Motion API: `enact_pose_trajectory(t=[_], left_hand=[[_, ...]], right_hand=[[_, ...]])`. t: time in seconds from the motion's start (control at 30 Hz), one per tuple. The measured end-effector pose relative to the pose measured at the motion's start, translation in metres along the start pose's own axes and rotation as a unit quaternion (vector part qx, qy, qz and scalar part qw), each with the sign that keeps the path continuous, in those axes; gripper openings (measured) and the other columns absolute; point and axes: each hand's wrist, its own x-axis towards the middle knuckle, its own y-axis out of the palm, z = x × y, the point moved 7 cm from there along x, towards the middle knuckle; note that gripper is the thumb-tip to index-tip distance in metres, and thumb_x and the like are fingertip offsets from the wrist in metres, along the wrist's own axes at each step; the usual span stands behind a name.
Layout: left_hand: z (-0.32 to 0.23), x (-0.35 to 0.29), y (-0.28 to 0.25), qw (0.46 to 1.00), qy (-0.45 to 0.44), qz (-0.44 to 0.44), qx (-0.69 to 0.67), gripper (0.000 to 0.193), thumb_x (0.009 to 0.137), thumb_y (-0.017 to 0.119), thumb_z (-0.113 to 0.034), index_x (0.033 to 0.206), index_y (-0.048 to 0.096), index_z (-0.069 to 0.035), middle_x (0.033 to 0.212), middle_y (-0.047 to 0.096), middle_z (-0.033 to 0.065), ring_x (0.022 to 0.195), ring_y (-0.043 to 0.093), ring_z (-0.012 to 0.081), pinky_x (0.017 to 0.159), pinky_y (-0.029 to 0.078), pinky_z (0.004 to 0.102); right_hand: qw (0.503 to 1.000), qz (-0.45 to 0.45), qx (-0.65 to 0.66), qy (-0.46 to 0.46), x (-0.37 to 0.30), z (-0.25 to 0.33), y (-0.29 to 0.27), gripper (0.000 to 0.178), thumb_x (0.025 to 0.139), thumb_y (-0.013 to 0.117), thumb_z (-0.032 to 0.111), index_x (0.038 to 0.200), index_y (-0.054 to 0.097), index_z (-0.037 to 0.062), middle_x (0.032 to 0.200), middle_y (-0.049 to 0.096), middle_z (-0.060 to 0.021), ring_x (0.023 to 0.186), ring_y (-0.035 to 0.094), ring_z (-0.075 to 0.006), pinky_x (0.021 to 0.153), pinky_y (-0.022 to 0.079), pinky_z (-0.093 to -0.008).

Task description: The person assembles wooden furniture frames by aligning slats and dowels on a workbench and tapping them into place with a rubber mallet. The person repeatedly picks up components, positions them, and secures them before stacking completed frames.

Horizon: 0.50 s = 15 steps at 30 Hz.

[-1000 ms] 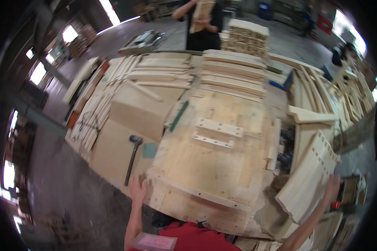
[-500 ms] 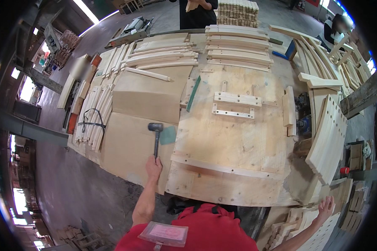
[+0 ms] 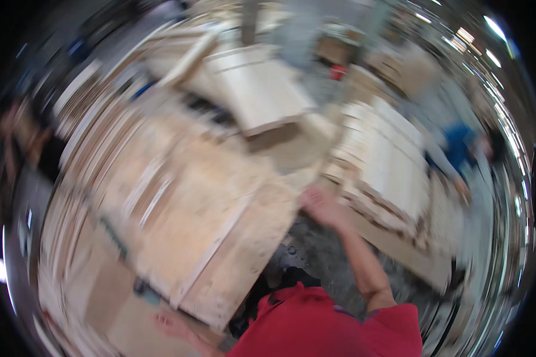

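Observation:
Motion blurs the whole picture. My left hand (image 3: 171,326) is low at the left, over the brown cardboard (image 3: 113,291) beside the plywood board (image 3: 220,172). Close to it lies a dark, smeared shape that looks like the mallet head (image 3: 142,288); whether my fingers are round its handle cannot be seen. My right arm stretches forward, and my right hand (image 3: 318,205) is by the board's right corner, near a stack of pale wooden panels (image 3: 393,160). Its fingers are too smeared to show a grip. Two pale wooden strips (image 3: 149,190) lie on the plywood.
More pale panels (image 3: 259,86) lean beyond the board. Long wooden slats (image 3: 95,149) line its far left side. A person in blue (image 3: 458,146) reaches toward the stack at the right. Another person (image 3: 47,149) is at the far left. A red object (image 3: 337,72) stands further back.
My view has swung to the right, so the board appears turned and further left. My right hand has moved forward between the board and the panel stack. My left hand gripped the mallet earlier.

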Motion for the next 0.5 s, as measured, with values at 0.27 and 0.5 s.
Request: enact_pose_trajectory(t=[0.27, 0.5], left_hand=[[-0.279, -0.124, 0.133, 0.835, 0.242, 0.357, -0.342, 0.04, 0.103, 0.058, -0.01, 0.14, 0.053, 0.003, 0.114, 0.06, 0.0065, 0.096, 0.056, 0.0147, 0.08, 0.049, 0.0282], [-0.395, -0.449, 0.182, 0.577, 0.14, 0.715, -0.37, 0.053, 0.097, 0.067, -0.012, 0.145, 0.05, 0.002, 0.12, 0.064, 0.0127, 0.101, 0.063, 0.0158, 0.08, 0.055, 0.0289]], right_hand=[[0.935, 0.021, 0.22, 0.278, -0.254, -0.129, 0.021, 0.05, 0.093, 0.072, 0.037, 0.129, 0.065, 0.0021, 0.104, 0.074, -0.0136, 0.095, 0.071, -0.0216, 0.086, 0.056, -0.0349], [0.714, -0.241, 0.529, 0.391, -0.322, -0.238, -0.07, 0.056, 0.098, 0.071, 0.03, 0.14, 0.053, -0.0022, 0.119, 0.066, -0.0143, 0.103, 0.069, -0.0259, 0.085, 0.058, -0.0357]])
